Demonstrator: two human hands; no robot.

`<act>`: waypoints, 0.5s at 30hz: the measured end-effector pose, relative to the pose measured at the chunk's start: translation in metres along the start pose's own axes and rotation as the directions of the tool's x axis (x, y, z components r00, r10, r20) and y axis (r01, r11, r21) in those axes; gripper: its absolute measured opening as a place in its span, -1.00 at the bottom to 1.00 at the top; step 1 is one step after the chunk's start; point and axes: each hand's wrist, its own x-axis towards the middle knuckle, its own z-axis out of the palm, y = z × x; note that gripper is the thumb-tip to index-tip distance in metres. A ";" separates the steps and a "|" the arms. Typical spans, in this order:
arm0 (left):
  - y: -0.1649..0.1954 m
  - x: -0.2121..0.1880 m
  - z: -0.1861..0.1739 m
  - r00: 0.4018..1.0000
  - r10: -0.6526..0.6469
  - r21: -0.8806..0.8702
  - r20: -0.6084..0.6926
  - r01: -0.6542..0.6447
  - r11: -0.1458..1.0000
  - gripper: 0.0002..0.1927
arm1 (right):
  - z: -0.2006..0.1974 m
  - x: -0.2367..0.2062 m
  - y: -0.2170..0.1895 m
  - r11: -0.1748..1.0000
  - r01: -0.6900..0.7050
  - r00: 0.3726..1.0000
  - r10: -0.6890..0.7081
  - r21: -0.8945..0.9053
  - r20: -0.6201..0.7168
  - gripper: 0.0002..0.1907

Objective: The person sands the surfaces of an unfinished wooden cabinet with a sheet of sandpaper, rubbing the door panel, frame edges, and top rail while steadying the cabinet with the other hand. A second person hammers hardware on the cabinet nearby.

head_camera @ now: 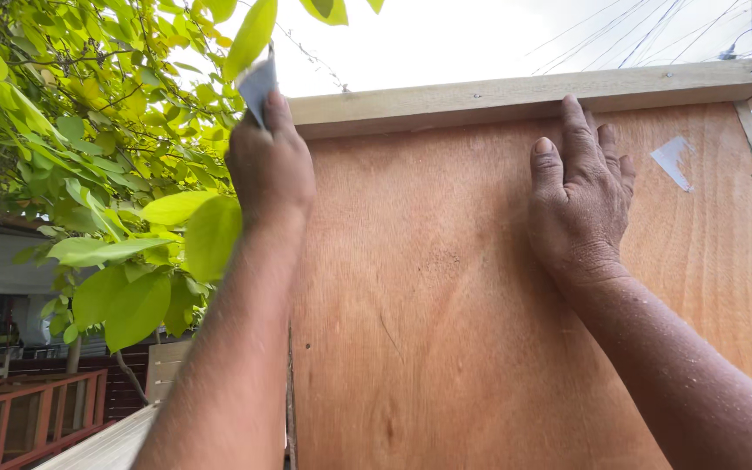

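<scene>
The left hand (270, 165) is reaching up with the arm stretched, and it is pinching a small grey sheet (257, 85) at the top left corner of the plywood panel (480, 331). The right hand (580, 196) is lying flat and open on the panel, holding nothing, its fingertips touching the pale wooden strip (524, 91) above; a small scrap of tape (674, 161) is sticking just to its right.

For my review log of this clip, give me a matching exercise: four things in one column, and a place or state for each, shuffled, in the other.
1. left hand
2. right hand
3. pale scrap
4. leafy branches

a. stuck near the panel's upper right corner
b. pinching a grey sheet at the panel's upper left corner
c. left of the plywood panel
d. flat on the panel, fingertips at the top batten

Pairs: 1-b, 2-d, 3-a, 4-c
</scene>
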 end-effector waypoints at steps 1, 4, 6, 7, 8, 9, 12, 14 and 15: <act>-0.002 -0.014 -0.003 0.997 0.063 -0.025 -0.033 -0.064 0.998 -0.50 | 0.001 0.000 -0.001 1.000 0.002 1.000 -0.002 -0.013 -0.002 -0.36; 0.009 -0.021 -0.011 0.991 0.125 -0.106 -0.036 -0.128 0.986 -0.52 | -0.002 0.000 0.000 0.999 0.004 1.000 -0.005 -0.043 -0.013 -0.36; 0.022 0.002 -0.005 0.999 0.018 -0.132 0.034 -0.013 0.991 -0.52 | -0.007 0.001 0.002 0.999 0.010 1.000 -0.011 -0.051 -0.022 -0.36; 0.028 0.017 0.000 0.991 -0.091 -0.121 0.097 0.102 0.987 -0.51 | -0.009 0.002 0.004 0.998 0.009 1.000 -0.010 -0.060 -0.024 -0.35; 0.029 0.024 0.003 0.987 -0.080 -0.145 0.142 0.101 0.984 -0.50 | -0.009 0.003 0.004 0.997 0.005 1.000 -0.007 -0.071 -0.018 -0.35; 0.029 0.028 0.005 0.981 -0.069 -0.166 0.183 0.100 0.981 -0.50 | -0.010 0.003 0.005 0.997 0.004 1.000 -0.005 -0.079 -0.012 -0.35; 0.006 0.005 0.004 0.976 0.218 -0.228 0.027 -0.206 0.951 -0.55 | -0.005 0.002 0.004 0.998 0.010 1.000 -0.010 -0.063 -0.012 -0.36; -0.005 -0.012 -0.001 0.883 0.450 -0.128 -0.131 -0.465 0.876 -0.55 | -0.002 0.000 0.002 0.999 0.003 1.000 -0.004 -0.052 -0.012 -0.37; -0.006 -0.014 -0.001 0.819 0.547 -0.034 -0.175 -0.560 0.828 -0.55 | 0.000 0.000 0.002 0.999 -0.001 1.000 0.000 -0.048 -0.015 -0.37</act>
